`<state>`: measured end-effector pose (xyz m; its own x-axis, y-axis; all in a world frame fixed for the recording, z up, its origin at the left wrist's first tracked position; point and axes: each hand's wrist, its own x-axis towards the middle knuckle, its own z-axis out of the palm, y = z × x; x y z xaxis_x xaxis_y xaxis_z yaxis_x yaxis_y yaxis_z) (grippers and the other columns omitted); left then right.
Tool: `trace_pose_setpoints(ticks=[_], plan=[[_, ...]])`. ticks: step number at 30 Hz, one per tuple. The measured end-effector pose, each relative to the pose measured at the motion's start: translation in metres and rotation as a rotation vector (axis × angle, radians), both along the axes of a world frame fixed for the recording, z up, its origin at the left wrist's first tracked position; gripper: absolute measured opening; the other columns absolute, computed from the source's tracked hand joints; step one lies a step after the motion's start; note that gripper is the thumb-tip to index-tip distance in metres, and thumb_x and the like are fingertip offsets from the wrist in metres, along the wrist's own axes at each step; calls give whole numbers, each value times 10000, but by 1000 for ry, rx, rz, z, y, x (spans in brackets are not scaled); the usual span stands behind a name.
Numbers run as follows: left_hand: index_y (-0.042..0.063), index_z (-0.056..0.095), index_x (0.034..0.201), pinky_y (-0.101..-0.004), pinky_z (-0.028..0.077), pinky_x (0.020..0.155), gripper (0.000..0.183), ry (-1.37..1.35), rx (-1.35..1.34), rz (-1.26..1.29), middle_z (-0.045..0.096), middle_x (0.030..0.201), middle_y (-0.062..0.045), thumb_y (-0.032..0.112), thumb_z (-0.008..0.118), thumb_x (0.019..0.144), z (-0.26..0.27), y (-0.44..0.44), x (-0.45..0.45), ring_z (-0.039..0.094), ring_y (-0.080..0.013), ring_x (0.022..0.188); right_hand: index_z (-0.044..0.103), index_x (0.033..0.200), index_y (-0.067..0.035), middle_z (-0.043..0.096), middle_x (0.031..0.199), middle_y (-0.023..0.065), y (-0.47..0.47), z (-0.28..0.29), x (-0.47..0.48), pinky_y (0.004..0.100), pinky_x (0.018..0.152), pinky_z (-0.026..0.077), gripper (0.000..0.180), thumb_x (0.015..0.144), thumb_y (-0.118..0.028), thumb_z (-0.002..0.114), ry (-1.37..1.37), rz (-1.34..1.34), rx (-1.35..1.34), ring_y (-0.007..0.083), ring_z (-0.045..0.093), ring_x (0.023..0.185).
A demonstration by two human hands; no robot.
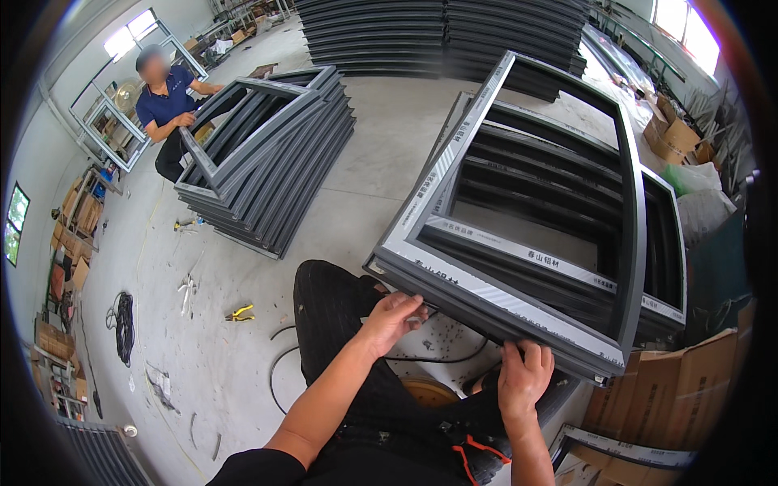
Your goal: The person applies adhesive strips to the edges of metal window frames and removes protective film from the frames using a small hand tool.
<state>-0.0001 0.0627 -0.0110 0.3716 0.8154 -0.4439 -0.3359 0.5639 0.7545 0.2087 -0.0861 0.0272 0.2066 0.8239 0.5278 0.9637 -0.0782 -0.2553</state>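
A dark grey metal window frame (632,267), with printed protective film on its bars, leans before me on top of other frames. At its near lower edge my left hand (392,322) pinches a thin black strip, apparently a rubber gasket, thumb against finger. Farther right along that edge, my right hand (526,370) has its fingers curled against the frame, thumb on the strip. What lies under the right fingertips is partly hidden. A loose length of black strip (437,359) loops down between my legs and onto the floor.
Yellow-handled pliers (241,313) and a black cord coil (124,328) lie on the floor. Red-handled pliers (468,452) rest at my lap. Another person (164,103) holds a frame on a second stack (292,176). Cardboard (662,389) stands at right.
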Motion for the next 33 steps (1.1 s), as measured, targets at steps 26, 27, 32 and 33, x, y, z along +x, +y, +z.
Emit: trace_pose_setpoints(ticks=[26,27,32,33], plan=[[102,561,823,-256,434,666,191,51,6,-8,579,737,-9,227,699,865,-17,-16,26,548,-113,699,682,866,-72,594,877,47,4,7,4,385,751,431,199,667,-67,684,-61,46,-52,248,543,858],[101,558,822,-256,433,663,192,71,-19,-4,577,734,-7,223,700,863,-10,-17,28,547,-110,697,682,868,-73,593,874,47,4,8,4,385,752,431,199,669,-69,682,-66,44,-40,248,544,859],[96,550,831,-247,423,635,182,73,4,-151,559,710,4,204,692,866,-8,-19,33,529,-100,673,685,873,-75,589,869,46,5,1,7,385,761,432,199,675,-76,680,-75,33,-28,246,544,865],[88,551,842,-242,418,625,202,73,21,-124,563,714,3,226,697,862,-9,-20,36,534,-96,665,685,874,-75,588,868,47,4,1,7,387,768,433,199,674,-76,681,-71,33,-31,247,545,869]])
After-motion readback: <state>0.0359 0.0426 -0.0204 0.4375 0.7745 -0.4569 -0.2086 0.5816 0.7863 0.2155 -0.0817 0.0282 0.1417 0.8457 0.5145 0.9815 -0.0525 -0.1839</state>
